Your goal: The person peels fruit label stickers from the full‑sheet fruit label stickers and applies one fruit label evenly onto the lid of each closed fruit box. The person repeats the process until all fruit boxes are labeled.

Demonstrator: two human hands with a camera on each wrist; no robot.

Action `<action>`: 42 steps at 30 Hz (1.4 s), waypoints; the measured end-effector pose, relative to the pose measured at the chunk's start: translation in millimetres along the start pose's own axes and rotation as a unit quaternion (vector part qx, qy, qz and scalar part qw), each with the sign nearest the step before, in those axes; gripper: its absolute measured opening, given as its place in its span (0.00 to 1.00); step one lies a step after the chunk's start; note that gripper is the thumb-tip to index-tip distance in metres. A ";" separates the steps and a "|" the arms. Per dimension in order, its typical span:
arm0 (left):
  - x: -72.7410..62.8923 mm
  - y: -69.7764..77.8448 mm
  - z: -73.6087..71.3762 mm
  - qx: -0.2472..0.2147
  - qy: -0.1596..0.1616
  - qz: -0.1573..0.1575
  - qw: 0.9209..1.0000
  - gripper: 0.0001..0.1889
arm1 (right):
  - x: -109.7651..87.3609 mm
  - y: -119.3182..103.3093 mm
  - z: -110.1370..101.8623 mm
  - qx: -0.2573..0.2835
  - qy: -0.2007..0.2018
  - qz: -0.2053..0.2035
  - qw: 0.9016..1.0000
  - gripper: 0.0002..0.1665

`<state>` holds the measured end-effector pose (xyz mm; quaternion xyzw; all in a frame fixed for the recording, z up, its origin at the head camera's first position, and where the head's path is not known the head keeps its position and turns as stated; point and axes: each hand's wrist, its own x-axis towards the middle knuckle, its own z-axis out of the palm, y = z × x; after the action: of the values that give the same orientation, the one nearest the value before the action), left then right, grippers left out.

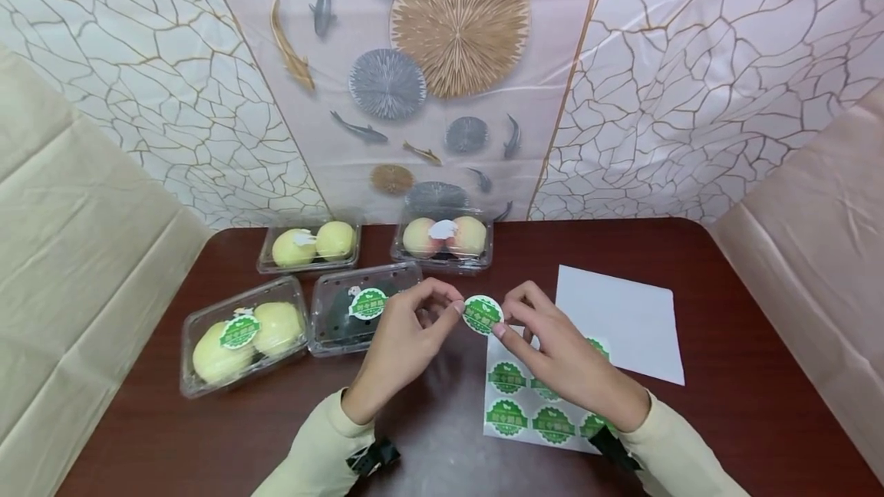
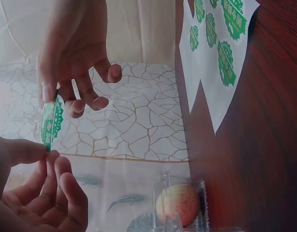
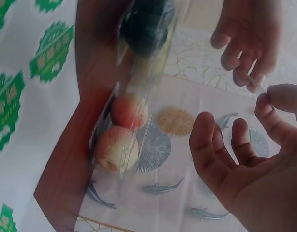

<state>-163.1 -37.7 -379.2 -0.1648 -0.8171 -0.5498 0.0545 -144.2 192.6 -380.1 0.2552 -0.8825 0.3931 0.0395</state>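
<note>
Between my hands is a round green-and-white sticker (image 1: 481, 314), lifted above the table. My left hand (image 1: 404, 340) pinches its left edge between thumb and finger. My right hand (image 1: 566, 355) pinches the opposite edge, its other fingers loosely bent. From the left wrist view the sticker (image 2: 52, 123) appears nearly edge-on, spanning both hands' fingertips. Under my right forearm lies a white sheet of green stickers (image 1: 528, 436), partly hidden by that arm. Just left of my left hand, a clear plastic box (image 1: 331, 340) with dark contents bears a green sticker (image 1: 366, 303).
A clear box of two pale yellow fruits (image 1: 221, 351) with a green sticker stands at left. Behind are another box of yellow fruits (image 1: 336, 238) and a box of two reddish peaches (image 1: 467, 236). A blank white sheet (image 1: 615, 317) lies at right. Patterned cloth hangs behind.
</note>
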 end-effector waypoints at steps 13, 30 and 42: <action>24.7 -16.0 2.9 -0.040 0.019 -0.040 0.998 0.04 | 40.6 14.7 9.8 0.064 0.116 0.081 0.988 0.03; 141.5 -46.2 -34.9 0.060 -0.041 -0.179 0.981 0.12 | 164.2 51.2 2.0 0.038 0.018 0.143 0.989 0.15; 152.4 -62.5 -28.4 0.141 -0.019 -0.189 0.972 0.11 | 190.1 79.7 24.6 0.004 -0.004 0.184 0.983 0.21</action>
<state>-329.6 -53.2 -382.0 -0.0080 -0.9034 -0.4265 -0.0432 -344.2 140.0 -399.3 0.0906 -0.9127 0.3966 -0.0380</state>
